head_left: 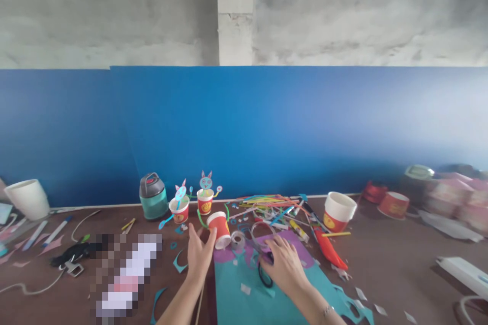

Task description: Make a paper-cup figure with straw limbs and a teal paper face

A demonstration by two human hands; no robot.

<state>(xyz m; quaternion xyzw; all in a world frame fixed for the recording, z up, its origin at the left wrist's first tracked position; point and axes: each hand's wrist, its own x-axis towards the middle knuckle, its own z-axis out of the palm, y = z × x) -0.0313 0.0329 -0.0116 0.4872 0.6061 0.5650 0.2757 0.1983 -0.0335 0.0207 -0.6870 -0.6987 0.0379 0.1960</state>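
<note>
My left hand [200,251] has its fingers spread, and its thumb overlaps the side of a tilted red paper cup [218,228] with green strips sticking out like arms. Whether the thumb presses on the cup is hard to see. My right hand [284,264] bends over scissors [266,275], its fingers around the black handle; the blades are hidden. Just beyond these fingers stands a large clear tape roll [256,237]. A smaller roll of tape [238,240] lies beside the cup. Beneath are a purple sheet [295,244] and a teal sheet [244,310].
Two cups with rabbit faces [205,203] [179,212] stand behind, near a teal jar [153,200]. Colourful strips [272,203] are piled at the back. To the right are stacked paper cups [339,210] and a red pouch-like object [330,249]. A blue panel [244,132] closes the back.
</note>
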